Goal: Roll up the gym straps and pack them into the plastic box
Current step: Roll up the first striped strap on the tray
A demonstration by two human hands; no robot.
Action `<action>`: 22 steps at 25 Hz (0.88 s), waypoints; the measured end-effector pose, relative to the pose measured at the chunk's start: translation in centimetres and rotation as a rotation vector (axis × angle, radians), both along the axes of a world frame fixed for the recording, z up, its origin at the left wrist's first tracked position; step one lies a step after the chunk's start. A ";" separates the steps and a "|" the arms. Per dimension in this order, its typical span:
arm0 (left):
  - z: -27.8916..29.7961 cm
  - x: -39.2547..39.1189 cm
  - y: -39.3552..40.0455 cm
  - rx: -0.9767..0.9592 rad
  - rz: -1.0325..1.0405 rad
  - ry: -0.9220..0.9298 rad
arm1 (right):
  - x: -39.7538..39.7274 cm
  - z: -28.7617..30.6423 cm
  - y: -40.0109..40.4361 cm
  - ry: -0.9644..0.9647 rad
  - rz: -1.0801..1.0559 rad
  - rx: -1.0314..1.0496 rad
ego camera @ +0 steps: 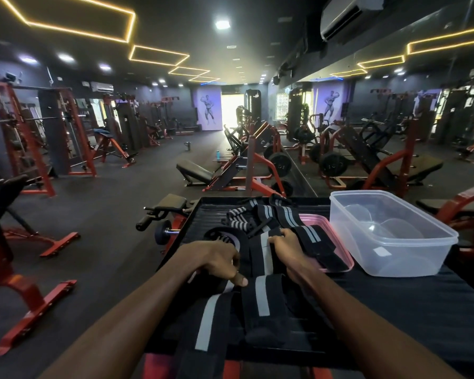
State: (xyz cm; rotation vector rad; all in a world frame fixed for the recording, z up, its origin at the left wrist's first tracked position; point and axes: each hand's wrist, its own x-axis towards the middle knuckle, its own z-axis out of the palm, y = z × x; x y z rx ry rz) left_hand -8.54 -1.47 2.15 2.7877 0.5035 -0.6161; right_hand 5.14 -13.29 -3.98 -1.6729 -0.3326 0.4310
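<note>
Pink lid (pixel 337 236) beside plastic box (pixel 391 236)

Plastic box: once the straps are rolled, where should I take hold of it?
Take the plastic box by its protruding top rim, on the near left corner beside the pink lid. It stands upright, open and empty, so a grip there meets nothing inside.

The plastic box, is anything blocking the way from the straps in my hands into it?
Nothing visible does. The plastic box stands open and empty at the right, its pink lid lying beside it under loose straps. Both the left hand and right hand grip the straps close by.
</note>
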 end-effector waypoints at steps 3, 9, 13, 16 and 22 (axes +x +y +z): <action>-2.3 0.8 0.4 -0.066 -0.015 -0.137 | 0.4 0.2 -0.4 -0.041 -0.004 -0.024; -6.6 1.7 2.0 0.127 0.050 -0.083 | 0.2 1.3 -1.7 0.024 0.080 -0.058; -5.9 2.7 2.3 0.233 0.124 -0.164 | -0.1 1.2 -2.2 0.058 0.147 -0.049; -3.8 3.7 1.3 0.150 0.283 -0.388 | -0.1 1.3 -2.6 0.038 0.053 0.064; -2.4 6.1 -1.3 -0.807 0.715 -0.762 | -0.1 1.8 -3.2 0.041 -0.090 0.299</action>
